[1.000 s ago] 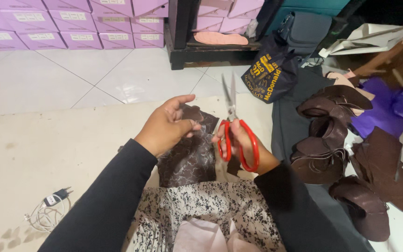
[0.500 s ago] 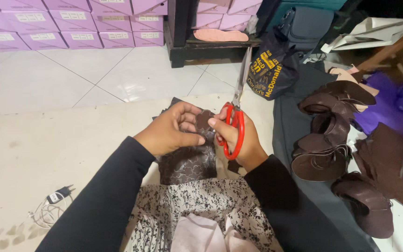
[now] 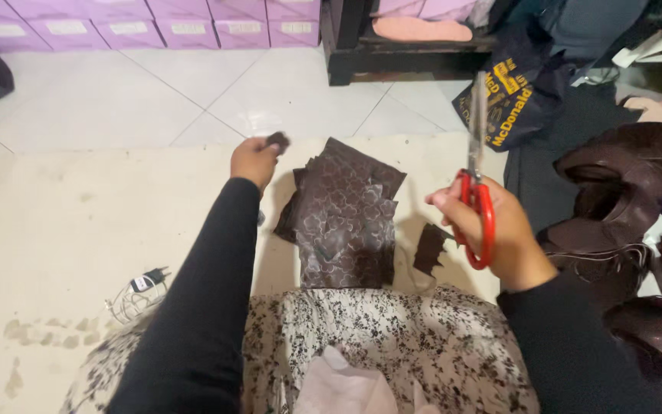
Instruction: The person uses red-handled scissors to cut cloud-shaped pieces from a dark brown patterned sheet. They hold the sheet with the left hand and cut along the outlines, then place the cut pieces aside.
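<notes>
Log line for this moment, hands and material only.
left hand: pinches small dark scrap | right hand: grips red-handled scissors, blades up, closed | brown patterned sheet: flat on mat, untouched

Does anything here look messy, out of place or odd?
Nothing is damaged. A dark offcut lies loose on the mat beside the leather sheets. The left hand pinches a small scrap, and the right hand holds the scissors with blades pointing up.

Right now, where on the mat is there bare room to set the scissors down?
Bare mat lies left of the left hand, above the cable. A narrower strip runs between the leather stack and scissors. The right side is crowded with shoes.
</notes>
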